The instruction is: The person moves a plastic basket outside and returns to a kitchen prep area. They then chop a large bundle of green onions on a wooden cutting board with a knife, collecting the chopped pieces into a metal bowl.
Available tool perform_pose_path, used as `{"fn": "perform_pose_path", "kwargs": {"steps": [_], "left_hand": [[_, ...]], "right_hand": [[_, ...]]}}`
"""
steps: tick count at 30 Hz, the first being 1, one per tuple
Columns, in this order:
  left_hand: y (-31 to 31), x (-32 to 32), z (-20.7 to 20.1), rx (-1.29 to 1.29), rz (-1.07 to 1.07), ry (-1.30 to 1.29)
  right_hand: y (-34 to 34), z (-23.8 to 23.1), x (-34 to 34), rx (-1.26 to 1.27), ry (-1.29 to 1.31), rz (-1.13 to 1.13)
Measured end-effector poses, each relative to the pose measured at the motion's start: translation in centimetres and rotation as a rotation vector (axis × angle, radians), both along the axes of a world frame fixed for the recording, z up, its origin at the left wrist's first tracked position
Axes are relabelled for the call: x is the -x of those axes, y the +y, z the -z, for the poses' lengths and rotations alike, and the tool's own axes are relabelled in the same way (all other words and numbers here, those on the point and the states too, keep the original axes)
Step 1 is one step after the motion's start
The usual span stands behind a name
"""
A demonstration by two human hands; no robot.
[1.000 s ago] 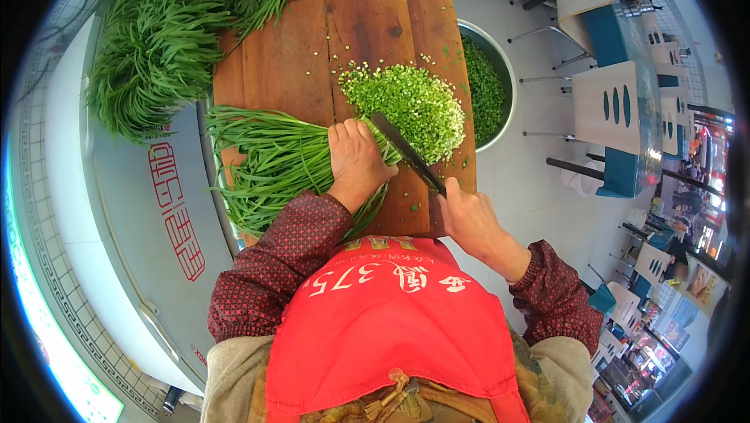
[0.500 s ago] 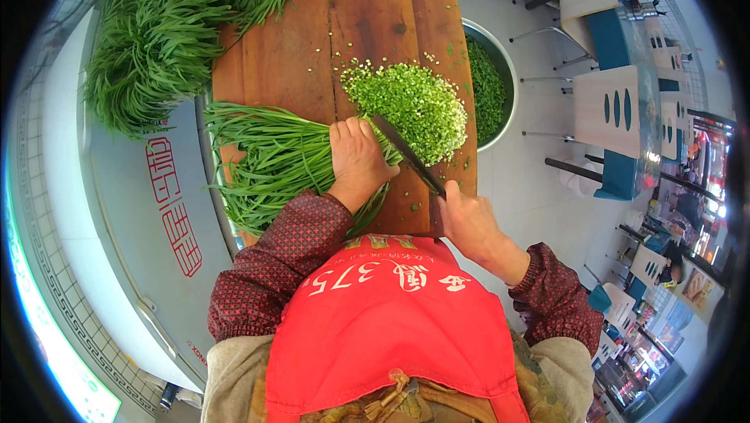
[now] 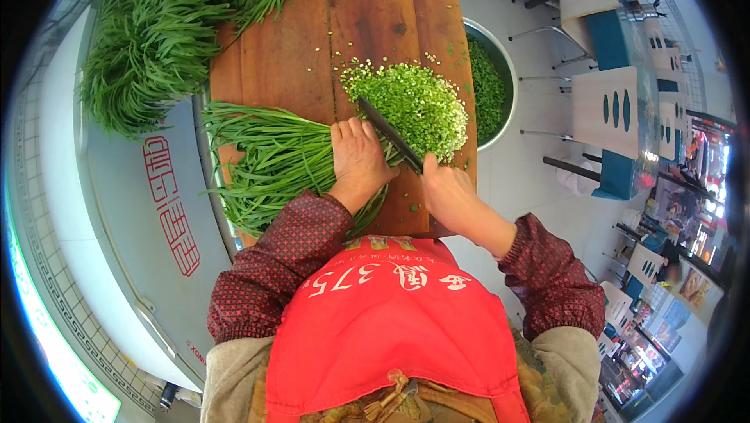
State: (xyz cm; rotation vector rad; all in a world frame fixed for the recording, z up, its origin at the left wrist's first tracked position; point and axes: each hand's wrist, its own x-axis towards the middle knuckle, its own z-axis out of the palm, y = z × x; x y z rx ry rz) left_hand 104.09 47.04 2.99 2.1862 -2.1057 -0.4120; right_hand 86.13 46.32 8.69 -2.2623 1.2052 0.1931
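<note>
A bundle of green garlic chives (image 3: 273, 161) lies across the near left part of the wooden board (image 3: 293, 56). My left hand (image 3: 359, 156) presses down on its cut end, fingers curled round the stalks. In my right hand (image 3: 453, 195) is the handle of a dark-bladed knife (image 3: 391, 135). The blade slants up and leftward right beside my left fingers, between the bundle and a heap of chopped chives (image 3: 418, 107). Small cut bits are scattered on the wood around that heap. The stalks' ends under my left palm are partly hidden.
More uncut chives (image 3: 152, 40) are piled at the far left. A round metal basin (image 3: 512, 103) holding chopped greens stands below the board's right edge. White chairs (image 3: 608, 110) and blue-green tables are farther right. A grey chest appliance (image 3: 133, 212) stands along the left.
My right hand and the knife have moved forward and to the left, along the cut end of the bundle. My left hand has stayed nearly in place on the chives.
</note>
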Motion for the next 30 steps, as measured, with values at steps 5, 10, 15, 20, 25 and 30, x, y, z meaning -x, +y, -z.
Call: {"fn": "perform_pose_path", "kwargs": {"steps": [5, 10, 15, 20, 25, 30], "left_hand": [[-0.1, 0.1, -0.1, -0.065, -0.029, 0.025], [0.1, 0.3, -0.3, -0.083, -0.027, -0.004], [0.3, 0.4, 0.0, 0.022, -0.02, -0.061], [0.5, 0.3, 0.5, 0.071, -0.018, -0.04], [0.5, 0.3, 0.4, 0.072, -0.02, -0.026], [0.4, 0.2, 0.1, 0.054, -0.013, -0.002]], "right_hand": [[-0.9, 4.8, -1.8, 0.093, -0.108, 0.079], [-1.2, 4.4, -0.9, 0.064, -0.227, 0.157], [1.0, -0.3, 1.2, 0.093, -0.145, 0.093], [2.8, -2.6, 2.7, 0.05, -0.069, 0.062], [2.6, -2.2, 2.1, 0.038, 0.004, 0.019], [0.9, -2.1, 1.5, 0.015, 0.016, -0.005]]}}
